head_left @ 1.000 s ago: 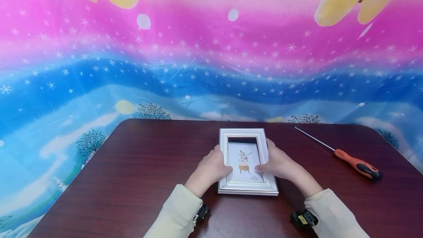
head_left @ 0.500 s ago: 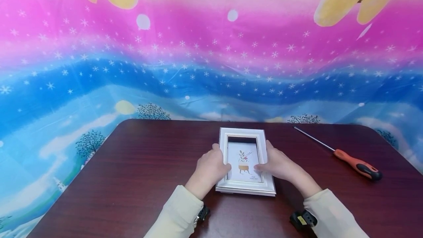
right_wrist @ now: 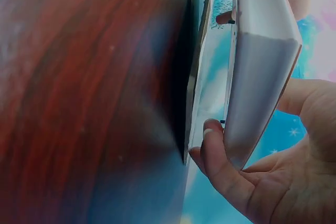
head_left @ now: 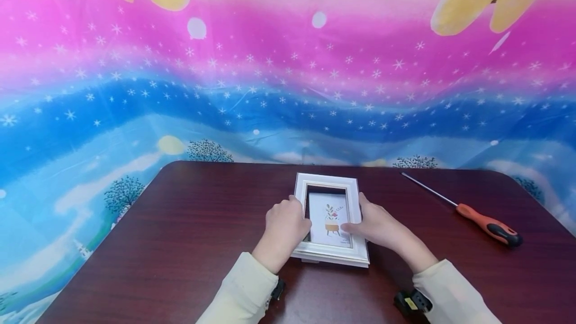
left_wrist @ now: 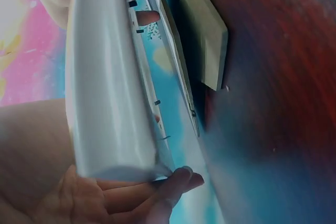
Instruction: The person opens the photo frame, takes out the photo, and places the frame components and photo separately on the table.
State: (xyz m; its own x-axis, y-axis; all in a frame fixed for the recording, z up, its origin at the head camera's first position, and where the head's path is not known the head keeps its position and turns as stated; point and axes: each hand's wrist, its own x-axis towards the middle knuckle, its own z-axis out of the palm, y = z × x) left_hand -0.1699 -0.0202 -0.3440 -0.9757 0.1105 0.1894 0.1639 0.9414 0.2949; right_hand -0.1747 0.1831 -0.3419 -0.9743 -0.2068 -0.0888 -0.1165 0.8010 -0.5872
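A white picture frame (head_left: 330, 255) is held above the table, slightly turned. My left hand (head_left: 283, 226) grips its left side, thumb over the front and fingers beneath. The opposite side is held the same way by my right hand (head_left: 383, 222). Through the opening shows a picture card (head_left: 320, 214) with a plant in a pot. Both wrist views reveal a gap under the frame, with small dark tabs along its back edge. Below lies the thin backing board (right_wrist: 197, 72), apart from the frame, and its stand leg (left_wrist: 206, 35) rests underneath.
A screwdriver (head_left: 483, 221) with an orange and black handle lies on the dark wooden table (head_left: 202, 244) to the right. Behind the table's far edge hangs a colourful printed cloth (head_left: 270, 64).
The frame has risen off the backing board and shifted slightly left in both hands. The card now sits visibly off-centre in the opening. The screwdriver stays put.
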